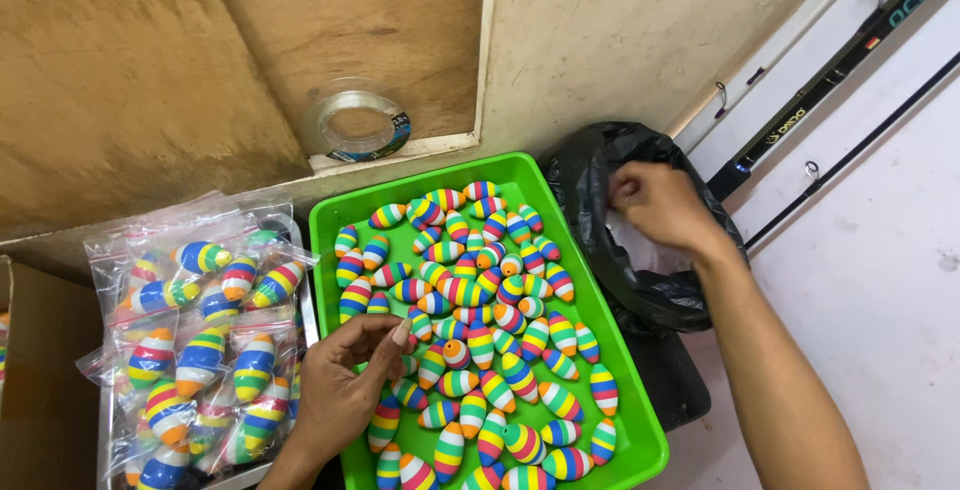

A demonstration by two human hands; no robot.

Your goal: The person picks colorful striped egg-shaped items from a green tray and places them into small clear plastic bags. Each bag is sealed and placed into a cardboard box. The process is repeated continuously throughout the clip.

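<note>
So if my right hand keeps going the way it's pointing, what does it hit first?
Your right hand points left into the open black plastic bag, so it would probably meet the bag's inner lining first; how deep the bag goes is unclear.

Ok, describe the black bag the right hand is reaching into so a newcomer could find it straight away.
Start at the green tray full of striped oval floats in the middle of the view. Against its right edge sits a black plastic bag, mouth open, with the right hand at its opening. It is the only dark, crinkled, glossy thing there; the clear zip bags of floats lie on the tray's other side.
</note>
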